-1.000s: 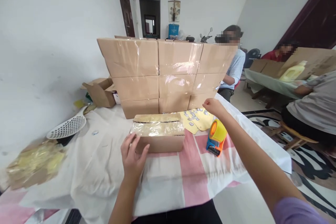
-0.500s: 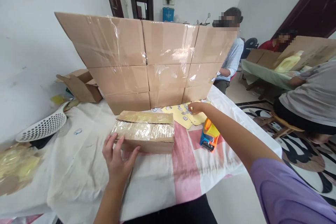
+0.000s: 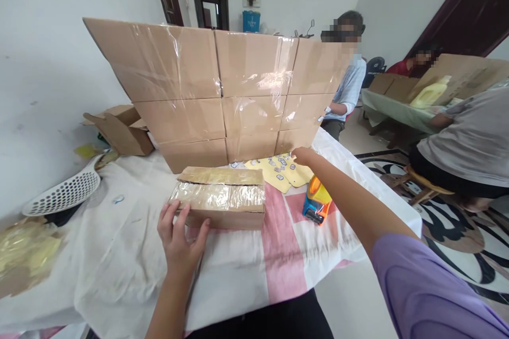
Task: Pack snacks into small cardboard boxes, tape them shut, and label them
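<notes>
A brown cardboard box (image 3: 233, 219) is lying on the pink-and-white tablecloth (image 3: 283, 259), just in front of stacked cartons (image 3: 254, 69) that are showing 9 faces in 3 rows. Clear, wrinkled tape (image 3: 236, 198) is covering much of the box's top and throwing back whitish glints, while a yellowish tint is showing around them. A dark, slightly uneven seam is running lengthwise across the top, and the front face is looking plain, duller and shaded. The left hand (image 3: 181, 238) is touching the box at its near left corner: the fingers are resting on the top edge, and the thumb is standing wide of them, lying against the front. The right hand (image 3: 304, 156) is hanging at the far side of the yellow sheets (image 3: 287, 186), its fingers bunching narrowly; whether they are pinching anything, I cannot tell. Small pale, dark-edged labels (image 3: 280, 177) are lying scattered over those sheets. An orange-and-blue tape dispenser (image 3: 316, 205) is standing just beside the right forearm (image 3: 350, 201).
</notes>
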{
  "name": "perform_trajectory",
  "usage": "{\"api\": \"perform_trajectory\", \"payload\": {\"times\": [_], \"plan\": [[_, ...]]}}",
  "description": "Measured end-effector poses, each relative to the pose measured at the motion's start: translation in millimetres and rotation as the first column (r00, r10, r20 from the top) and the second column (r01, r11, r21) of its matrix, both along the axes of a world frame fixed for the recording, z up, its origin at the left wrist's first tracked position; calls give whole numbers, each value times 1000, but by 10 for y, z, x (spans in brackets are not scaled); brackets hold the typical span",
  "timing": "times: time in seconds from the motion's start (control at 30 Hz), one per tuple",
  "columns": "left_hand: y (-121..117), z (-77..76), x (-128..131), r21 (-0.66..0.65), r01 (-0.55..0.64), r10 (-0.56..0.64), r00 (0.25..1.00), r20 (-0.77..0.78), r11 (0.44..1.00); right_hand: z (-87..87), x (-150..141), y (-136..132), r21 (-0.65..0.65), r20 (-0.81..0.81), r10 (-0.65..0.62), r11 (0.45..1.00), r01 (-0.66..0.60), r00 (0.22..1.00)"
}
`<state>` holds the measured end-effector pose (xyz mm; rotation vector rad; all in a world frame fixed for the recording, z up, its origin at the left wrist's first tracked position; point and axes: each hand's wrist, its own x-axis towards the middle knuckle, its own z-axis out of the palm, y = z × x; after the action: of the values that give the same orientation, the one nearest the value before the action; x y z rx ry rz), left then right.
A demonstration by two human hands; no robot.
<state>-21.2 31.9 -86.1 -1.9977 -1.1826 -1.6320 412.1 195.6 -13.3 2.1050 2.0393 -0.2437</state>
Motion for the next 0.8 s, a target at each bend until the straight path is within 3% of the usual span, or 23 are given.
{"api": "perform_trajectory", "payload": {"times": [0.27, 0.6, 0.8], "plan": [[3, -23, -20, -15, 10, -9, 1000, 30, 1000, -112, -123, 39, -108, -94, 140, 983, -149, 986], [0, -22, -50, -24, 30, -29, 999, 40, 999, -157, -108, 84, -126, -55, 66, 989, -73, 996], [-9, -2, -48, -23, 31, -30, 999, 43, 999, -179, -98, 70, -68, -28, 46, 997, -47, 999]]}}
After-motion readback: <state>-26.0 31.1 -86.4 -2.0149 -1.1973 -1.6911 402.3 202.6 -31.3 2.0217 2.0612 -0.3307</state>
